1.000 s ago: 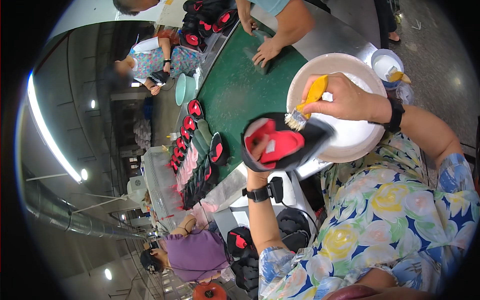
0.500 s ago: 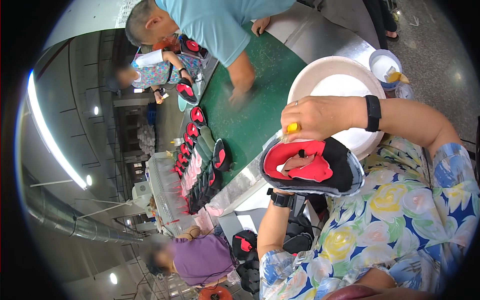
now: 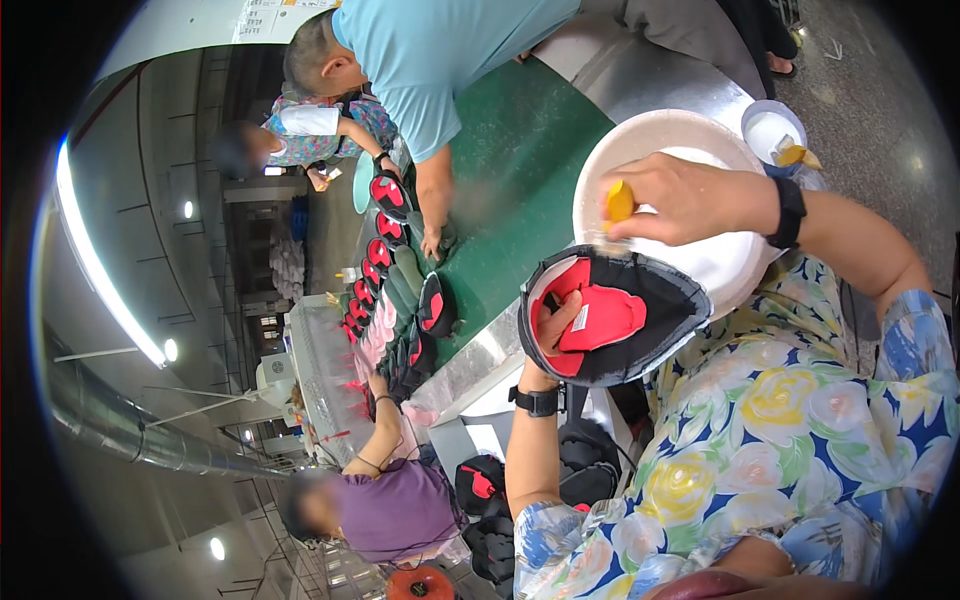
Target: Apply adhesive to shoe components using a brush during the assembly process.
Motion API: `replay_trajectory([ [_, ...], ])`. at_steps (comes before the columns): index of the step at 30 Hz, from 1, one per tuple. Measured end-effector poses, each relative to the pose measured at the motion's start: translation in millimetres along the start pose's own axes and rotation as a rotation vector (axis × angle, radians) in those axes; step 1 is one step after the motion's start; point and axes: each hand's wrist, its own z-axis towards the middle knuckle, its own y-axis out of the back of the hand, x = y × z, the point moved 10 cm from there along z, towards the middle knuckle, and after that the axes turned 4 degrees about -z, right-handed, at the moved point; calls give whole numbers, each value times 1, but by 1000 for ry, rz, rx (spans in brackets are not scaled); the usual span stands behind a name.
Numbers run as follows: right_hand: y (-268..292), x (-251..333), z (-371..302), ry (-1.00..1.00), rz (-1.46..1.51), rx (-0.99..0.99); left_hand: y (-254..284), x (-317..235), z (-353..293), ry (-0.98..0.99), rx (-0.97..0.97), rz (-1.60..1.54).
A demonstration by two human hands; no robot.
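A black shoe upper with red lining and a white label is held up before me, its inside facing me. My left hand is closed on its near end, fingers inside the opening against the lining. My right hand grips a small brush with a yellow handle. Its blurred bristles are at the upper's rim, though I cannot tell whether they touch. Behind my right hand is a wide pale basin with a white inside.
A small bucket of white liquid holds yellow-handled tools. Along the green conveyor stand several red-lined shoe pieces. A co-worker in a blue shirt leans over it. Another in purple reaches toward the pieces. More black uppers lie beside my left arm.
My right hand has lifted the brush slightly up and right along the rim. The upper has turned, showing its label. The blue-shirted co-worker's hand moved left to the pieces; the purple-clad person reached out.
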Motion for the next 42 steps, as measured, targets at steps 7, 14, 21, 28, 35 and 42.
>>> replay_trajectory([
  [7,-40,17,-3,156,-201,260,14,-47,-26,-690,4,708],
  [14,-9,1,9,76,-175,30,8,-24,7,-128,-94,146],
  [21,-9,-42,16,-370,-243,143,70,-32,-9,-321,-426,84],
  [28,14,-34,-11,-533,-73,-60,248,116,-32,-213,-739,-73],
  [35,2,-78,-53,-830,89,-61,351,176,13,-269,-1033,-324],
  [42,-23,-115,-56,-923,53,-39,432,230,36,479,-841,801],
])
